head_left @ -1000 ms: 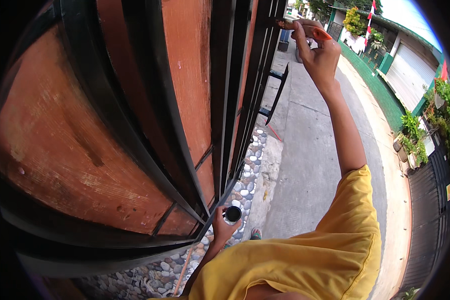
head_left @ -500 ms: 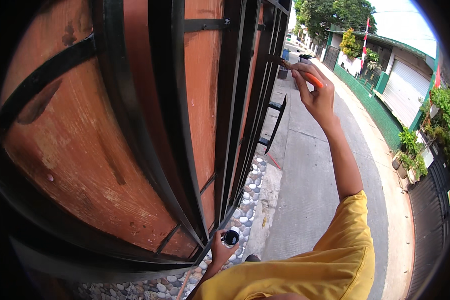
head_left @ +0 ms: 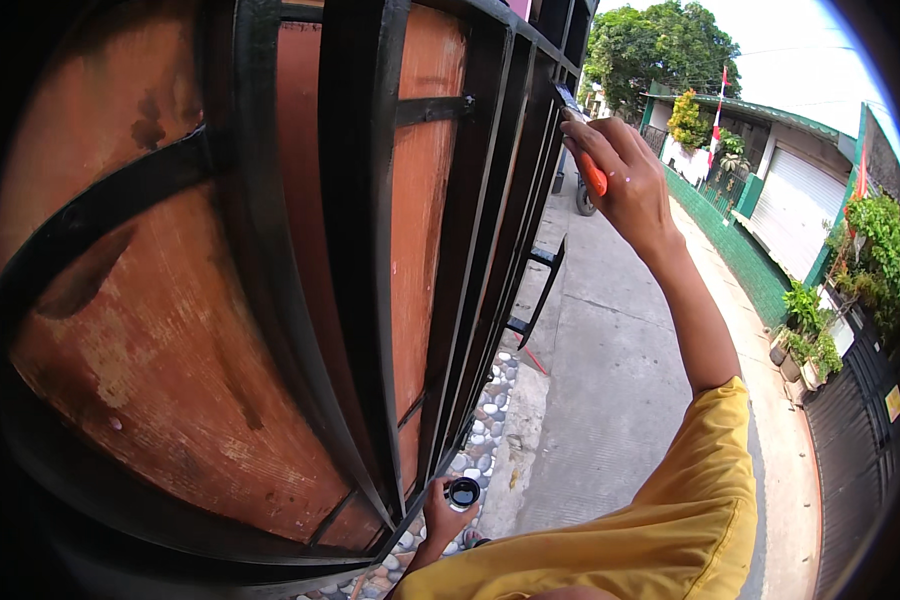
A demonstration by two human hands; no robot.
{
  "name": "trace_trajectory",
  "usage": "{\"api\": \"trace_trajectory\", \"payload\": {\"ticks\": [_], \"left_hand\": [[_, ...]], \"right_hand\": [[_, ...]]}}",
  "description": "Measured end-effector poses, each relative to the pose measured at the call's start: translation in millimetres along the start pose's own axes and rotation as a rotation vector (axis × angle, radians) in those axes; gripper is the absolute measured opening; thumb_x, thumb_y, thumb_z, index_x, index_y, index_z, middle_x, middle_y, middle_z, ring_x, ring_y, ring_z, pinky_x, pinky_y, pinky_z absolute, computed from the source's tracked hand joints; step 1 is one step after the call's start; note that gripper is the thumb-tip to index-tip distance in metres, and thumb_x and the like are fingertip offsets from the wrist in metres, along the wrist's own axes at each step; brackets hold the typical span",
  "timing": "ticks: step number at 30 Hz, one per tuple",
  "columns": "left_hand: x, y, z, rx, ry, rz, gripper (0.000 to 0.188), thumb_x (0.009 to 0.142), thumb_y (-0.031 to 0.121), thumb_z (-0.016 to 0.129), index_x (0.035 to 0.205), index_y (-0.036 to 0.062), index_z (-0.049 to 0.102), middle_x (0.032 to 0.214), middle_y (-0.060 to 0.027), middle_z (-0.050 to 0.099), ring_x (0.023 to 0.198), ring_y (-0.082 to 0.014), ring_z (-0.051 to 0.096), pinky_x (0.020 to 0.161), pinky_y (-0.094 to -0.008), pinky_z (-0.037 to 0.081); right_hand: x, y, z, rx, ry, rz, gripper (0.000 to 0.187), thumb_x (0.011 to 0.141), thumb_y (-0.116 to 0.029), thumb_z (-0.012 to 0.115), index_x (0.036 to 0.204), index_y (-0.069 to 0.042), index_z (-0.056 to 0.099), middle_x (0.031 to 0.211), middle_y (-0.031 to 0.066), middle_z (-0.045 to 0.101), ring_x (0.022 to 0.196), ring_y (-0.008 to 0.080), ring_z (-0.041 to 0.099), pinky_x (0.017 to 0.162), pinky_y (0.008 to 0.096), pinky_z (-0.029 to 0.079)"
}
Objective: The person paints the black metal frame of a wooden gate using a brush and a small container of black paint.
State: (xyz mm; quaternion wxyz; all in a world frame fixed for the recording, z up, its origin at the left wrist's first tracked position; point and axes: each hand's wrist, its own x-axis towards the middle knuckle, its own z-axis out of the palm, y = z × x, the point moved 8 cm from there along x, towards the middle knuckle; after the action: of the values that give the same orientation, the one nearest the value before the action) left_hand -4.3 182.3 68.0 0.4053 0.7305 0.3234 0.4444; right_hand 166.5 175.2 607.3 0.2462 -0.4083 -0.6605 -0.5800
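Orange-handled brush (head_left: 588, 168) pinched in my right hand (head_left: 630, 190), upper centre, bristles against the black gate bar (head_left: 530, 190); left hand (head_left: 445, 515) grips small paint can (head_left: 463, 492) low, bottom centre, within reach.

1. Right hand (head_left: 630, 190) raised, gripping orange-handled brush (head_left: 582, 140), bristles touching black gate bar (head_left: 530, 170).
2. Left hand (head_left: 445, 515) low, holding small black paint can (head_left: 463, 492) beside gate's (head_left: 360, 250) bottom.
3. Pebbles (head_left: 485, 420) below.

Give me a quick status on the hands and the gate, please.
Right hand grips orange-handled brush against black bar. Left hand holds small can. Nothing in the way.
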Motion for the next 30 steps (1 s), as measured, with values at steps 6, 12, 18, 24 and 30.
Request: {"api": "trace_trajectory", "payload": {"ticks": [6, 12, 18, 24, 30], "left_hand": [[6.3, -6.9, 15.6, -0.066, -0.072, -0.062, 0.061, 0.060, 0.019, 0.088, 0.108, 0.0044, 0.054, 0.102, -0.0151, 0.061, 0.097, -0.0331, 0.063, 0.085, -0.0412, 0.051], [0.1, -19.7, 29.8, -0.073, -0.124, -0.068, 0.065, 0.059, 0.022, 0.088, 0.111, 0.0042, 0.053, 0.103, -0.0150, 0.060, 0.099, -0.0334, 0.062, 0.086, -0.0413, 0.050], [-2.3, -17.1, 23.8, -0.068, -0.131, -0.062, 0.064, 0.060, 0.021, 0.088, 0.111, 0.0042, 0.053, 0.104, -0.0152, 0.060, 0.099, -0.0334, 0.062, 0.087, -0.0415, 0.050], [-3.5, -18.4, 14.4, -0.091, -0.142, -0.092, 0.063, 0.060, 0.018, 0.087, 0.111, 0.0042, 0.054, 0.105, -0.0155, 0.061, 0.099, -0.0328, 0.063, 0.087, -0.0409, 0.051], [-5.3, -12.9, 8.0, -0.079, -0.141, -0.093, 0.063, 0.060, 0.018, 0.088, 0.111, 0.0047, 0.054, 0.105, -0.0152, 0.062, 0.099, -0.0327, 0.064, 0.087, -0.0405, 0.051]], "right_hand": [[23.8, 4.6, 16.0, -0.125, -0.145, -0.066, 0.064, 0.063, 0.006, 0.074, 0.123, -0.012, 0.061, 0.105, 0.0089, 0.059, 0.096, 0.0298, 0.062, 0.078, 0.0400, 0.053], [33.0, -12.0, 30.5, -0.205, -0.256, -0.132, 0.033, 0.082, -0.003, 0.062, 0.115, -0.001, 0.062, 0.094, 0.0113, 0.056, 0.093, 0.0284, 0.062, 0.080, 0.0385, 0.053], [32.1, -15.3, 16.8, -0.166, -0.294, -0.081, 0.034, 0.080, -0.002, 0.063, 0.114, -0.002, 0.064, 0.093, 0.0122, 0.056, 0.091, 0.0292, 0.061, 0.080, 0.0387, 0.052], [26.3, -12.0, 33.5, -0.148, -0.340, -0.071, 0.055, 0.065, 0.010, 0.068, 0.116, -0.010, 0.061, 0.098, 0.0087, 0.055, 0.095, 0.0312, 0.061, 0.076, 0.0401, 0.053], [28.7, -3.8, 21.6, -0.121, -0.233, -0.022, 0.058, 0.063, 0.011, 0.068, 0.116, -0.011, 0.061, 0.098, 0.0099, 0.055, 0.094, 0.0323, 0.060, 0.076, 0.0425, 0.053]]}}
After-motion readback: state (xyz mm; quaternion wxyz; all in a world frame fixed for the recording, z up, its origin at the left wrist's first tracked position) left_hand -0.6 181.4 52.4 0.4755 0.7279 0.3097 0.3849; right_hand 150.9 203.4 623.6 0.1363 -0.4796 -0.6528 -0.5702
